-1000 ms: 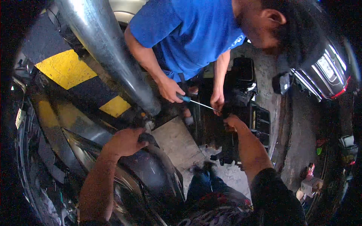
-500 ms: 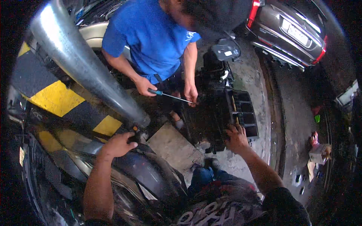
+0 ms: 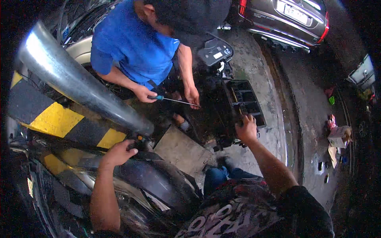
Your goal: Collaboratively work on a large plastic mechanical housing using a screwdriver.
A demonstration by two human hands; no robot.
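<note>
My left hand (image 3: 117,154) rests on the dark car body (image 3: 149,178) beside the foot of a grey metal post (image 3: 85,79). Its thumb and fingers are apart, around a small dark part that is hard to make out. My right hand (image 3: 248,131) curls its fingers over the near edge of a black plastic housing with open compartments (image 3: 249,101). Across from me, a person in a blue shirt (image 3: 137,47) holds a screwdriver (image 3: 158,97) with a blue-black handle. Its tip meets that person's other hand (image 3: 192,96) over a dark assembly, whose details are lost in shadow.
A flat tan board (image 3: 180,148) lies on the ground between the car and the housing. Yellow-and-black striped kerbing (image 3: 59,121) runs behind the post. A black plastic cover (image 3: 215,51) lies farther back. At right are a parked vehicle (image 3: 283,23) and a cardboard box (image 3: 339,137).
The whole view has shifted, moving the far vehicle and the person left in the picture. Both my hands keep their places on the car and the housing. The screwdriver stays at the person's other hand.
</note>
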